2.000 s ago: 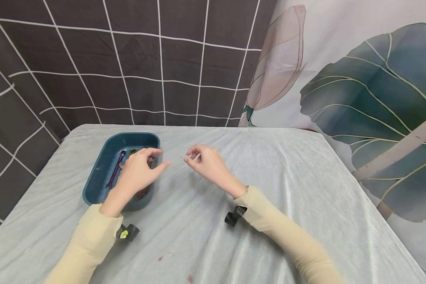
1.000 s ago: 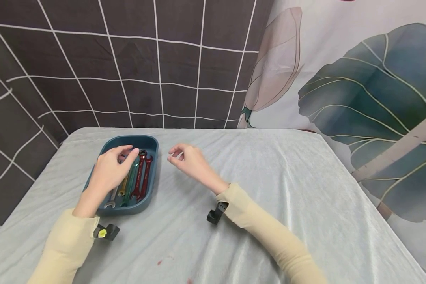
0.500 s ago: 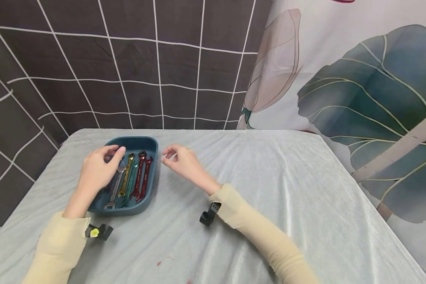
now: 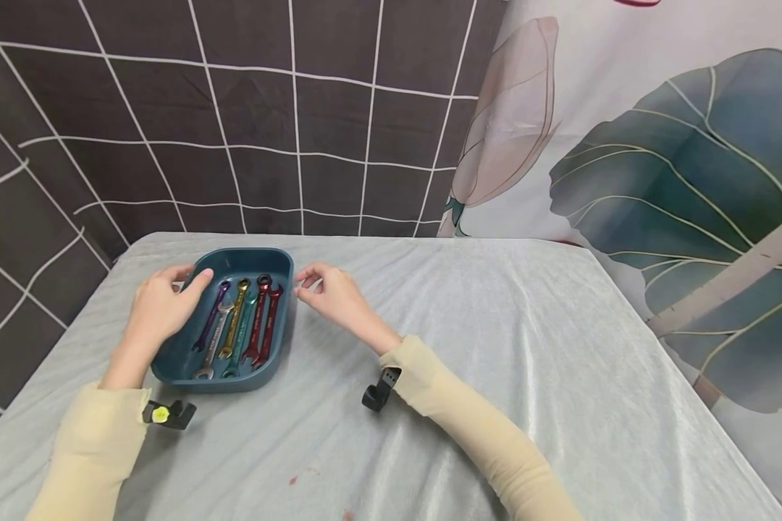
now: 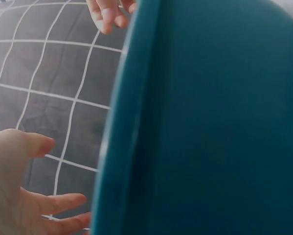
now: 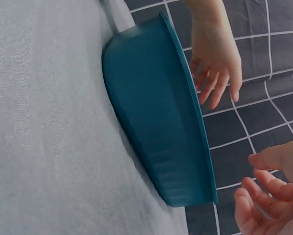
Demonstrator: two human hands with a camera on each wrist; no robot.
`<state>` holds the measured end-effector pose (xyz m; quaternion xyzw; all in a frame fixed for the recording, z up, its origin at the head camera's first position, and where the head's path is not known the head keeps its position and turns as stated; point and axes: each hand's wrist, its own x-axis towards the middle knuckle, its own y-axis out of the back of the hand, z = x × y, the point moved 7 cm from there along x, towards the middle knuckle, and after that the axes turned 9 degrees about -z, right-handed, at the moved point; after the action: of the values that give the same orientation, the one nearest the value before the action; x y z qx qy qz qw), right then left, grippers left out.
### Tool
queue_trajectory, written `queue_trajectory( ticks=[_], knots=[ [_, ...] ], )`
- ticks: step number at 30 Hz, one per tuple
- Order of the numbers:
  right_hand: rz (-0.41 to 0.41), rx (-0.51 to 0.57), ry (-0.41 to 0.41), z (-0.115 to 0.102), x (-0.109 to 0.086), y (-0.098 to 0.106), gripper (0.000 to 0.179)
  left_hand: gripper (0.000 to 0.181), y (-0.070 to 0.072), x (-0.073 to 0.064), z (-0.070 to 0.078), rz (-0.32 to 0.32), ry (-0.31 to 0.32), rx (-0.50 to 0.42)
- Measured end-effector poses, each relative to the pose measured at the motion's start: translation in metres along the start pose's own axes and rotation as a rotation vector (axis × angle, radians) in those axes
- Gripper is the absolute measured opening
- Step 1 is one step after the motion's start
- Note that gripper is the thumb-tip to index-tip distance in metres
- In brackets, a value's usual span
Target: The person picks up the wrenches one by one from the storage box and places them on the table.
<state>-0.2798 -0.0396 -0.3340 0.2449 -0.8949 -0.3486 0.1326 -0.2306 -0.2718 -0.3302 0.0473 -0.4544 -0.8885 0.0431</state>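
Note:
A blue plastic bin (image 4: 224, 386) sits at the left of the table with several combination wrenches lying side by side in it. They include a purple wrench (image 4: 211, 315), a silver wrench (image 4: 213, 341), a gold wrench (image 4: 236, 318), a green wrench (image 4: 240, 334) and a red wrench (image 4: 257, 318). My left hand (image 4: 161, 304) is at the bin's left rim, thumb apart from the fingers and holding nothing. Beside the right rim hovers my right hand (image 4: 339, 295), its fingers loosely bent around nothing. The right wrist view shows the bin's side wall (image 6: 151, 112) between tablecloth and hands.
A pale grey cloth (image 4: 469, 347) with folds covers the table. Behind it hangs a dark curtain (image 4: 247, 108) with white grid lines, and a leaf-patterned curtain (image 4: 678, 181) hangs at the right. Each wrist wears a black strap-on camera, such as the left one (image 4: 172, 414).
My left hand has moved left from over the wrenches to the bin's left rim, uncovering them. My right hand has moved left, close to the right rim.

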Motion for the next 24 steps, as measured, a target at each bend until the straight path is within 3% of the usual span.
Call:
queue_trajectory(
  ticks=[5,24],
  knots=[
    [0.02,0.023,0.032,-0.002,0.003,-0.001,0.017,0.075,-0.001,0.004,-0.012,-0.052,0.029,0.016],
    [0.027,0.079,0.063,-0.01,0.016,-0.015,0.017,0.059,0.004,0.016,-0.03,-0.101,0.02,-0.002]
  ],
)
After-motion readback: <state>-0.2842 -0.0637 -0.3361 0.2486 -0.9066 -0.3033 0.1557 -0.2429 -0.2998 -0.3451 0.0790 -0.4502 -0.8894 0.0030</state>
